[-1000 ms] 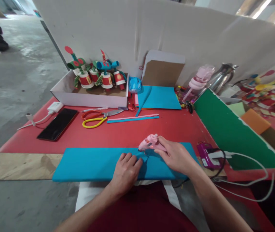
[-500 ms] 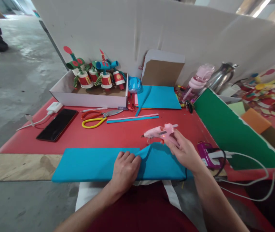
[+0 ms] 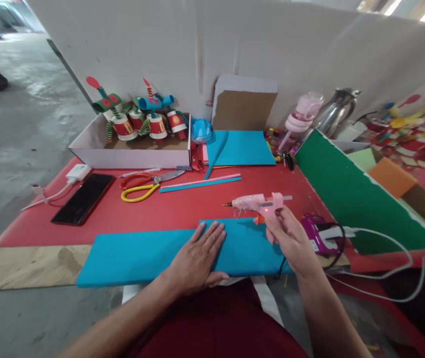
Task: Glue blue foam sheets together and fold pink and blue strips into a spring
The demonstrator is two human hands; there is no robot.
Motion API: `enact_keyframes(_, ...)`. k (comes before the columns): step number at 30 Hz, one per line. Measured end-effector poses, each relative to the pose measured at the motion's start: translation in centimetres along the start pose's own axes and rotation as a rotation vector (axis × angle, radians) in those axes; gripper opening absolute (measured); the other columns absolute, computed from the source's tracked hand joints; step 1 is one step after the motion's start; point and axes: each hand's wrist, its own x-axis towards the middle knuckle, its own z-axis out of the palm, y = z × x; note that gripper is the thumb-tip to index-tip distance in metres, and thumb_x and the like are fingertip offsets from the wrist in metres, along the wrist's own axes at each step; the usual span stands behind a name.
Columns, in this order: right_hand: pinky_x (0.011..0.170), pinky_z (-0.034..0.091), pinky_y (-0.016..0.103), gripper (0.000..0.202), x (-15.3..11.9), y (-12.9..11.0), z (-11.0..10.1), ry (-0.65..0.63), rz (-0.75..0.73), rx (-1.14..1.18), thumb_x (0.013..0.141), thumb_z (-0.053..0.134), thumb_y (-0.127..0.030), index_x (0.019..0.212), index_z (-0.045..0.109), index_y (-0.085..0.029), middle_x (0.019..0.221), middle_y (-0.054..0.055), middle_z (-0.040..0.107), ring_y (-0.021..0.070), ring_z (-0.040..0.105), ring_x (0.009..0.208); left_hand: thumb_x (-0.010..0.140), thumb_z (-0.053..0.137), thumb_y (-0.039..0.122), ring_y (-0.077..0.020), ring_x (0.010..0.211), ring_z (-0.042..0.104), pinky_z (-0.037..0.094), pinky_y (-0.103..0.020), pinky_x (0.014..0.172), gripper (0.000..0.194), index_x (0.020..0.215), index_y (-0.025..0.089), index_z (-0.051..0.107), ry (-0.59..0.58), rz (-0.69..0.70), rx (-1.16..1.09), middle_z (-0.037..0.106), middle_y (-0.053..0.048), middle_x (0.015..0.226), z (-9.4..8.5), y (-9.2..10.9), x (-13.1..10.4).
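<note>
My left hand (image 3: 198, 256) lies flat on a blue sheet (image 3: 134, 253) that spreads along the front edge of the table, its fingers stretched over an overlapping seam. In my right hand (image 3: 289, 238) is a pink hot glue gun (image 3: 259, 203), held by its handle with the nozzle pointing left above the sheet. A small light glows on the gun, and a clear glue stick pokes out of its back. Beyond the sheet lie thin pink and blue paper strips (image 3: 201, 184) and scissors (image 3: 141, 191) with one red and one yellow handle.
A black phone (image 3: 83, 199) and a white charger (image 3: 78, 172) lie at left. Paper-cup figures stand in a white box (image 3: 134, 158). Blue paper (image 3: 246, 149), a pink bottle (image 3: 302, 119) and a steel jug (image 3: 337, 112) are behind. A purple power block (image 3: 319, 236) with cables and a green-sided box (image 3: 354, 194) are right.
My left hand has gone from a closed grip on the sheet to lying flat. The raised fold is down. The glue gun has moved right, away from the seam.
</note>
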Motion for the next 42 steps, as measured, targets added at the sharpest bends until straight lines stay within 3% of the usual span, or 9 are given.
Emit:
enact_keyframes(5, 0.041, 0.034, 0.024, 0.03, -0.3, 0.4, -0.3, -0.012, 0.002, -0.005, 0.086, 0.052, -0.05, 0.09, 0.05, -0.021, 0.057, -0.005, 0.047, 0.01, 0.042, 0.044, 0.086, 0.022, 0.07, -0.029, 0.141, 0.022, 0.013, -0.05, 0.114, 0.088, 0.146, 0.007, 0.026, 0.007, -0.14, 0.08, 0.033, -0.017, 0.149, 0.7, -1.3, -1.0)
enact_keyframes(11, 0.041, 0.034, 0.024, 0.03, -0.7, 1.0, -1.2, 0.043, 0.015, 0.03, 0.085, 0.053, -0.051, 0.087, 0.051, -0.021, 0.053, -0.006, 0.045, 0.0099, 0.042, 0.044, 0.091, 0.024, 0.062, -0.0331, 0.14, 0.025, 0.016, -0.057, 0.111, 0.078, 0.147, 0.008, 0.025, 0.087, -0.365, 0.169, 0.037, -0.02, 0.147, -0.9, -2.7, -2.1)
enact_keyframes(15, 0.039, 0.031, 0.023, 0.031, -0.1, 1.5, -1.2, 0.073, 0.037, 0.12, 0.083, 0.056, -0.052, 0.083, 0.049, -0.021, 0.05, -0.007, 0.044, 0.0093, 0.04, 0.042, 0.091, 0.024, 0.062, -0.0307, 0.141, 0.021, 0.014, -0.054, 0.113, 0.078, 0.147, 0.009, 0.025, 0.078, -0.264, 0.128, 0.033, -0.017, 0.15, -1.2, -1.3, -0.3)
enact_keyframes(21, 0.04, 0.03, 0.022, 0.033, 1.0, 1.8, -1.5, 0.091, 0.067, 0.249, 0.079, 0.063, -0.049, 0.075, 0.044, -0.022, 0.048, -0.009, 0.041, 0.0077, 0.038, 0.041, 0.089, 0.022, 0.067, -0.0253, 0.142, 0.019, 0.017, -0.044, 0.114, 0.081, 0.147, 0.011, 0.024, -0.009, -0.071, 0.019, 0.029, -0.013, 0.152, 0.9, 0.4, 2.2)
enact_keyframes(23, 0.041, 0.031, 0.022, 0.033, 0.9, 1.7, -2.4, 0.139, 0.067, 0.287, 0.078, 0.066, -0.046, 0.074, 0.045, -0.022, 0.048, -0.009, 0.038, 0.0076, 0.038, 0.042, 0.089, 0.024, 0.066, -0.0257, 0.142, 0.022, 0.019, -0.044, 0.113, 0.08, 0.146, 0.011, 0.026, 0.01, -0.104, 0.038, 0.031, -0.014, 0.151, 1.2, -0.2, 1.4)
enact_keyframes(27, 0.039, 0.029, 0.021, 0.028, 0.0, 0.7, -5.0, 0.222, 0.077, 0.342, 0.077, 0.068, -0.044, 0.083, 0.051, -0.023, 0.048, -0.01, 0.033, 0.0069, 0.034, 0.039, 0.091, 0.027, 0.06, -0.0335, 0.137, 0.031, 0.023, -0.053, 0.11, 0.076, 0.145, 0.006, 0.029, 0.136, -0.328, 0.149, 0.041, -0.022, 0.144, 0.4, -1.8, -0.5)
enact_keyframes(29, 0.037, 0.026, 0.021, 0.027, -0.6, -0.2, -6.2, 0.222, 0.089, 0.335, 0.079, 0.066, -0.045, 0.088, 0.052, -0.023, 0.047, -0.011, 0.033, 0.0071, 0.032, 0.038, 0.093, 0.025, 0.055, -0.0345, 0.138, 0.028, 0.022, -0.056, 0.109, 0.072, 0.146, 0.006, 0.028, 0.168, -0.32, 0.159, 0.038, -0.022, 0.145, -0.1, -2.0, -0.2)
enact_keyframes(35, 0.037, 0.026, 0.022, 0.026, -1.6, -1.6, -7.6, 0.296, 0.037, 0.285, 0.08, 0.063, -0.046, 0.091, 0.052, -0.025, 0.05, -0.01, 0.032, 0.0075, 0.03, 0.038, 0.093, 0.021, 0.058, -0.0243, 0.142, 0.02, 0.017, -0.044, 0.114, 0.071, 0.146, 0.012, 0.026, -0.013, 0.199, -0.017, 0.031, -0.011, 0.152, 0.9, 0.1, 6.2)
enact_keyframes(42, 0.04, 0.028, 0.022, 0.023, -3.3, -1.7, -7.9, 0.282, 0.048, 0.315, 0.083, 0.061, -0.043, 0.084, 0.048, -0.023, 0.052, -0.009, 0.036, 0.0066, 0.035, 0.041, 0.091, 0.024, 0.063, -0.0269, 0.142, 0.019, 0.013, -0.046, 0.114, 0.078, 0.146, 0.007, 0.024, -0.125, 0.395, -0.15, 0.026, -0.016, 0.153, 4.0, 2.4, 17.0)
